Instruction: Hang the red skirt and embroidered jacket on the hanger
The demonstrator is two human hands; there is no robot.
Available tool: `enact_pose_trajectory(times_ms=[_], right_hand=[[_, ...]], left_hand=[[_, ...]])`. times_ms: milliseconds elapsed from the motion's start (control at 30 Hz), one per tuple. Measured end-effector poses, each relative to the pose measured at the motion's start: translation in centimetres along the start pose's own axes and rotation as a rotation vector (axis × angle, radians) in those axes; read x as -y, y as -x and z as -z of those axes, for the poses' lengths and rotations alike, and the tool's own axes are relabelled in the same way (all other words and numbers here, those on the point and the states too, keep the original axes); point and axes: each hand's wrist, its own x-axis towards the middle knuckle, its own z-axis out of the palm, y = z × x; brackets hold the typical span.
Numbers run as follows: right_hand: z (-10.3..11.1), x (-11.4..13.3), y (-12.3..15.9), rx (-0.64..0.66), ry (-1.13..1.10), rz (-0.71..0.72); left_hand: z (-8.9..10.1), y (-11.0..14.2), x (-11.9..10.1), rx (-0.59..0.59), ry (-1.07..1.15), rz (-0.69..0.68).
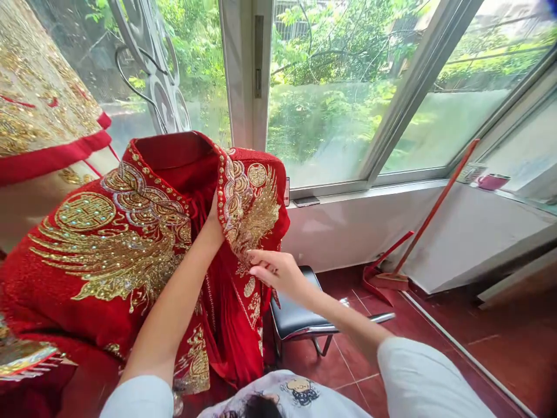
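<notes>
- Red jacket, left to centre of frame: a careless tug could snag its raised embroidery, loosening threads.
- Left hand, centre: inside the opening; fingers hidden, grip indeterminable.
- Right hand, centre: fingers bent at the embroidery; pinch uncertain.
- Chair, lower centre.

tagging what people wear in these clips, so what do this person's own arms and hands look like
White short sleeves leave both forearms bare. The right hand shows no glove, watch or bracelet; the left hand is partly hidden, so rings there cannot be ruled out. The white top bears a cartoon print with dark curls.
</notes>
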Motion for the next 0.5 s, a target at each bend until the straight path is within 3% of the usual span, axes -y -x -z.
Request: enact_pose_trajectory(times_ms=[133,167,233,300,400,500], right_hand=[[0.2,-7.3,1.5,-0.511,-0.341,-0.662],[0.0,-9.1,1.9,-0.547,-0.417,-0.833],[-1.1,-12.2,2.6,-0.46,-0.552,-1.064],[-3.1,-14.2,3.1,-0.308,-0.662,-1.165],[-6.3,-15.3,3.4,-0.125,-0.814,-1.213],[-8.1,-14.9,3.9,-0.075,-0.845,-1.171]], left_hand=[[1.8,3.0,-0.8,0.021,0.083,0.049],[1.9,3.4,-1.1,-0.025,0.15,0.106],[1.8,4.0,-1.9,-0.113,0.294,0.228],[1.2,4.7,-2.5,-0.122,0.343,0.284],[-0.1,5.9,-1.9,-0.099,0.189,0.343],[-0.8,7.0,0.3,-0.08,0.083,0.454]])
